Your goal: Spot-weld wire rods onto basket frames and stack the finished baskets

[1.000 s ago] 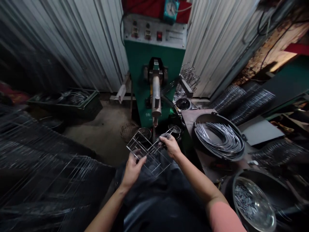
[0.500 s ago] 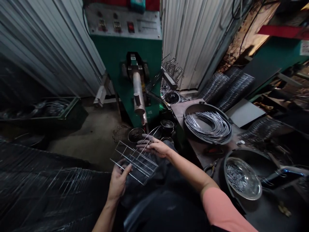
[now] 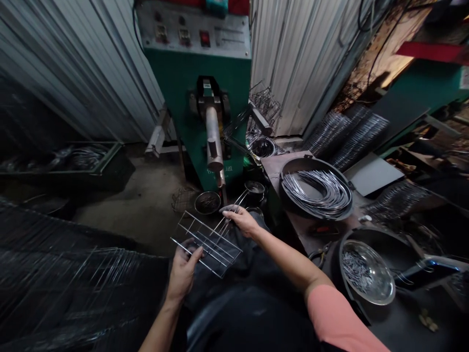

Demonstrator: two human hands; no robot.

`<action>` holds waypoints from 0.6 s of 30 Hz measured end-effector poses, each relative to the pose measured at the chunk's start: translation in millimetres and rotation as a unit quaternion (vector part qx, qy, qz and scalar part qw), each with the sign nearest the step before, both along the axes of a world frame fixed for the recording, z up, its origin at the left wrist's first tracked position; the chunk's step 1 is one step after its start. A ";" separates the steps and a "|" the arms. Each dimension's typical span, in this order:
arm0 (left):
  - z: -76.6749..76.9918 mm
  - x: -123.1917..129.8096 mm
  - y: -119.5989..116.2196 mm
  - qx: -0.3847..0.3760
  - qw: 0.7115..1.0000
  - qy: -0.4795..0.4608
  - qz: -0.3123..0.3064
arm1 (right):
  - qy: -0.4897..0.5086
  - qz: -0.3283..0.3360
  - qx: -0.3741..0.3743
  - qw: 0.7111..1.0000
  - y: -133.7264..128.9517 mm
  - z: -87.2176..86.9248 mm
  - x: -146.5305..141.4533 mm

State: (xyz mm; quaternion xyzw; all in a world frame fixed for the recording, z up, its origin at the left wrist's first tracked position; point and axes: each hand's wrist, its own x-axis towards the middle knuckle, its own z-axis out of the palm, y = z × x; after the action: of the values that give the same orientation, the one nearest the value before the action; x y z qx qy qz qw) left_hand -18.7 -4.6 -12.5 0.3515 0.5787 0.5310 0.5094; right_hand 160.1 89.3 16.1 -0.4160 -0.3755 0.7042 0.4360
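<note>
Wire rack point(image 3: 208, 247) rests in both hands, just above the person's dark pants point(image 3: 227, 288). It is flat and made of thin crossed wire. The left hand point(image 3: 182, 271) is closed on the near corner of the rack and curls around it. The right hand point(image 3: 242, 221) is closed on the far end of the rack. Right now, the work looks like holding the rack up and checking it. Any next move seems to call for a firm, careful hold, since thin wire can bend.

Just past the rack, a small metal bowl point(image 3: 207, 202) sits on the floor. Behind it stands a big green machine point(image 3: 198, 73) with a thick metal arm point(image 3: 214, 142). To the right, a table point(image 3: 273, 168) holds a black pan point(image 3: 293, 181) full of bent wires point(image 3: 317, 190). Lower down, a shiny bowl point(image 3: 381, 283) holds short wire bits point(image 3: 355, 269). To the left, a big pile of racks point(image 3: 73, 288) lies close by.
</note>
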 end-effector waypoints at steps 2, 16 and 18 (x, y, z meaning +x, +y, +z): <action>0.9 2.7 0.4 0.000 1.000 0.004 0.002 | 0.007 0.002 -0.013 1.000 -0.2 2.6 2.6; 29.3 13.1 35.9 0.038 0.995 0.078 -0.055 | -0.002 -0.047 -0.026 0.999 28.1 21.5 14.9; 34.7 13.2 46.0 0.042 0.991 0.096 -0.080 | -0.003 -0.066 -0.017 0.998 39.1 25.9 16.3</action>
State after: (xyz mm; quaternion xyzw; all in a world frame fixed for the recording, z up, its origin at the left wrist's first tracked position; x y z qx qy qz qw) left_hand -5.5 41.4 22.3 0.4669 0.5720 0.4762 0.4775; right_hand 176.4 128.4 42.0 -0.4494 -0.3358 0.6790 0.4735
